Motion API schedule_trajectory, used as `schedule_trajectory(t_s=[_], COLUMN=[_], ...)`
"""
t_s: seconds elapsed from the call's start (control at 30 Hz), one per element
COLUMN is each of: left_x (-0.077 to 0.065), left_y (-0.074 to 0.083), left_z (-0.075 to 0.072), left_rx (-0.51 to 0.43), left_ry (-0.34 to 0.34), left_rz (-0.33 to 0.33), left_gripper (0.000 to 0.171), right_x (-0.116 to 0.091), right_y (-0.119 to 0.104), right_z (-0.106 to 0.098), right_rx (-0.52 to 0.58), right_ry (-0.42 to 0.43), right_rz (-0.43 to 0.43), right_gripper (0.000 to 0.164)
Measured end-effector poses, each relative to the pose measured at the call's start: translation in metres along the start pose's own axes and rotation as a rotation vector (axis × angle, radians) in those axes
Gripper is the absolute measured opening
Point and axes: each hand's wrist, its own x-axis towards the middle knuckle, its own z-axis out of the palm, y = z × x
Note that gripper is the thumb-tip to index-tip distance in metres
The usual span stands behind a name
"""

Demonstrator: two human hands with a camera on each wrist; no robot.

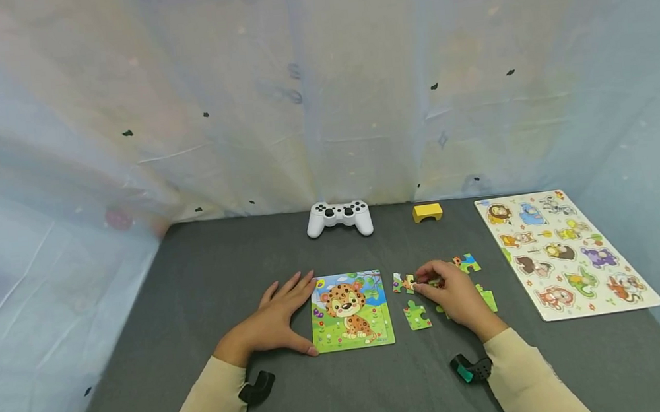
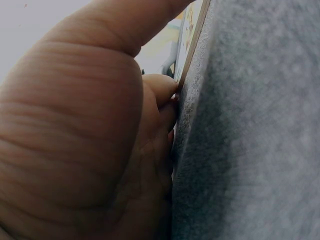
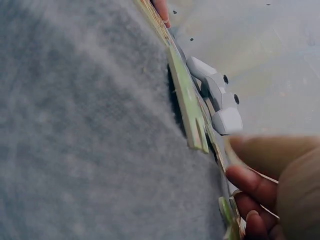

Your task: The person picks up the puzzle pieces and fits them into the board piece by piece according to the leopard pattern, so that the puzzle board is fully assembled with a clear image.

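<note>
Grey cloth (image 1: pixel 348 396) is spread beneath the work. Near the middle, the leopard board (image 1: pixel 350 310) is framed on its left side by the left hand (image 1: pixel 272 319): fingers spread, nothing gripped, thumb at the near left corner. To the right of the board, a small spotted piece (image 1: pixel 410 284) appears to be pinched by the thumb and finger of the right hand (image 1: pixel 456 294); the contact is partly hidden. Whether it is joined to the purple-dotted piece (image 1: pixel 397 283) just left of it cannot be told.

Handling or joining of small pieces is judged to be in hand. The pinch is best kept on the edges, so that tabs and print are left visible. Tabs and slots should be lined up before any pressure is applied, then pressed straight down, since a sideways push could slide both pieces over the cloth. Care is needed around the green piece (image 1: pixel 417 316) on the near side, easily nudged by a low palm. Colours can be checked against the leopard board.
</note>
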Motion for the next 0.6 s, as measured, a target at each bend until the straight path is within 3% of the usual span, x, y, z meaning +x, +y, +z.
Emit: schedule_trajectory(t_s=[0.17,0.33,0.47,0.6], left_x=[0.000,0.000,0.000,0.000], left_y=[0.000,0.000,0.000,0.000], left_z=[0.000,0.000,-0.001,-0.001], left_rx=[0.006,0.012,0.004,-0.001], left_ry=[0.000,-0.003,-0.002,0.000], left_rz=[-0.001,-0.002,-0.001,0.003], left_gripper=[0.140,0.140,0.140,0.140], right_x=[0.002,0.002,0.000,-0.002], right_y=[-0.002,-0.006,-0.012,-0.023], right_z=[0.004,0.006,0.007,0.009], right_rx=[-0.082,-0.031,0.014,0.053], right_ry=[-0.027,-0.002,0.039,0.061], right_rz=[-0.020,0.017,-0.004,-0.035], right_gripper=[0.038,0.025,0.014,0.017])
